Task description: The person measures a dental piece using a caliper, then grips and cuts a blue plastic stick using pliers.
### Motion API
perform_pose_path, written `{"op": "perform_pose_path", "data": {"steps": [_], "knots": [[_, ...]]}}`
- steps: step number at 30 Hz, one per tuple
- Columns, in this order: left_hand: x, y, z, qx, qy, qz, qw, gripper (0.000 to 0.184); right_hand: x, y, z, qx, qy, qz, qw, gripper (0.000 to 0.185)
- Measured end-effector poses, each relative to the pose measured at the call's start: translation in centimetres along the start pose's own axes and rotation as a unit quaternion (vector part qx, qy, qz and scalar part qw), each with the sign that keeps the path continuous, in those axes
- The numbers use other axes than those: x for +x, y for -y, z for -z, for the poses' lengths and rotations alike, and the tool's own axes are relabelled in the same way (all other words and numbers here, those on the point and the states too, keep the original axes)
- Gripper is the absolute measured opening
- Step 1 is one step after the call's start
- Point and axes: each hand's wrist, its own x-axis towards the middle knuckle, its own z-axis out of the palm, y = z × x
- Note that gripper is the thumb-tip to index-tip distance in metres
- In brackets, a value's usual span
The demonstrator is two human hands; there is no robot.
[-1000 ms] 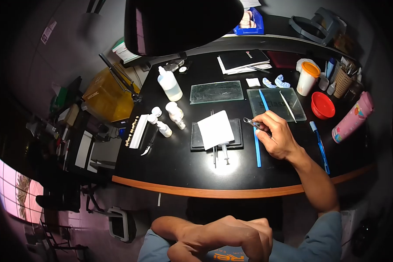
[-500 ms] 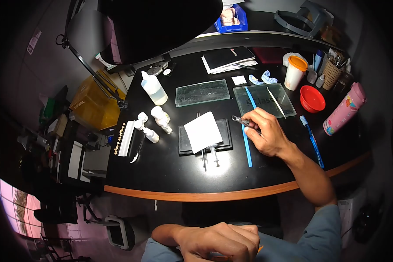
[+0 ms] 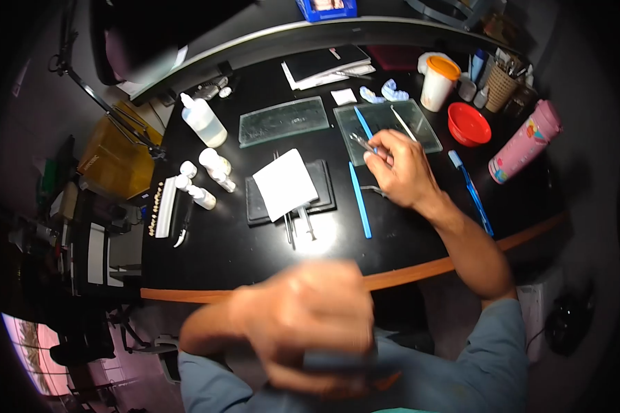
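My right hand (image 3: 401,172) is closed around a slim dark tool with a shiny metal tip (image 3: 357,140), held over the glass slab (image 3: 426,131) at the right. Below the fingers a small curved metal piece (image 3: 373,188) shows; whether it belongs to the tool I cannot tell. Under the hand lies a long blue stick-like instrument (image 3: 360,206), and a white one (image 3: 403,122) rests on the slab. My left hand (image 3: 310,316), smeared by motion, is a fist in front of the desk edge. A dark bar-like thing (image 3: 337,361), too blurred to name, shows at its underside.
A white paper pad (image 3: 286,184) covers part of a black block (image 3: 324,182), with a syringe (image 3: 306,224) by it. Around stand a squeeze bottle (image 3: 203,122), small white bottles (image 3: 201,197), a red bowl (image 3: 469,125), a toothbrush (image 3: 472,193) and a pink flask (image 3: 525,143).
My left hand has risen from my lap towards the desk edge. The camera view has shifted, so the desk things sit further left and higher. My right hand still holds its tool.
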Motion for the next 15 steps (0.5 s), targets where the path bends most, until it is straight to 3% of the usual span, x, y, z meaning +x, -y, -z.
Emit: {"op": "perform_pose_path", "data": {"steps": [1, 2, 3, 6, 10, 15], "knots": [[-0.6, 1.1, 1.1, 0.195, 0.004, 0.01, 0.981, 0.021, -0.1, -0.4, 0.0, -0.01, -0.002, 0.001, 1.0, 0.02], [-1.2, 2.3, 2.3, 0.382, 0.012, 0.018, 0.924, 0.026, 0.1, -0.9, 0.1, -0.02, -0.006, 0.006, 1.0, 0.02], [-2.1, 4.0, 3.6, 0.487, 0.027, -0.004, 0.873, 0.029, 0.3, -0.7, 0.6, -0.039, 0.013, -0.014, 0.999, 0.022], [-4.5, 8.3, 5.3, 0.564, -0.058, 0.01, 0.824, 0.039, 0.4, -1.0, 2.1, -0.03, 0.132, -0.092, 0.987, 0.02], [-6.9, 10.7, 5.0, 0.539, -0.126, 0.005, 0.833, 0.034, 0.7, -0.2, 3.5, -0.023, 0.276, -0.108, 0.955, 0.026], [-7.8, 9.8, 5.4, 0.54, -0.152, 0.072, 0.825, 0.031, 0.3, -0.7, 2.7, -0.055, 0.263, -0.095, 0.959, 0.025]]}}
